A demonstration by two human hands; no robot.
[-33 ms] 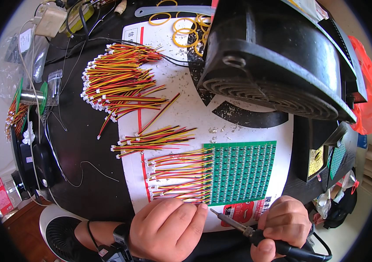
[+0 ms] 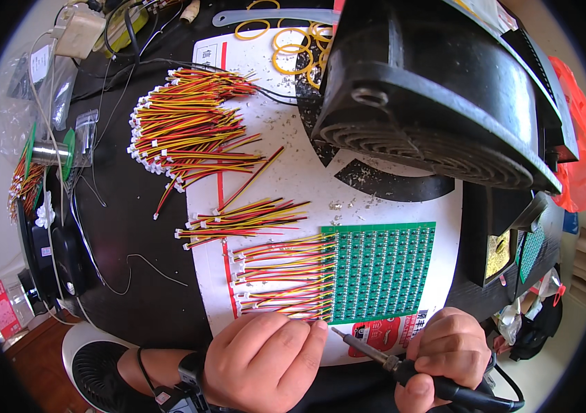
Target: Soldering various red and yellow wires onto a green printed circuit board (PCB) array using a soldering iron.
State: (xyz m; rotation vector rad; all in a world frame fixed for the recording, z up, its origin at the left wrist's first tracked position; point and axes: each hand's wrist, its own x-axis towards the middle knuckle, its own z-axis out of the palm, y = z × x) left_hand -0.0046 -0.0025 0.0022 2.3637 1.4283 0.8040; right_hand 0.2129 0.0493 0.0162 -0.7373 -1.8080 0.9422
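My left hand (image 2: 265, 358) is closed in a pinch at the lower left corner of a green circuit board panel (image 2: 382, 275). Thin wire shows at the fingertips; the rest of it is hidden behind the fingers. In my right hand (image 2: 450, 354) is a soldering iron (image 2: 369, 350), its handle gripped and its tip pointing up and left, just short of the left fingertips and below the board. Along the board's left edge, red, black and yellow connector wires (image 2: 279, 279) lie in rows, with their white plugs to the left.
Above lie a small bunch of connector wires (image 2: 252, 219) and a larger heap (image 2: 190, 131). A bulky black fan-like housing (image 2: 437, 96) overhangs the upper right. Yellow rubber bands (image 2: 293, 60) are near it. A solder spool (image 2: 50, 151) stands left; a yellow cleaning pad (image 2: 498, 255) sits right.
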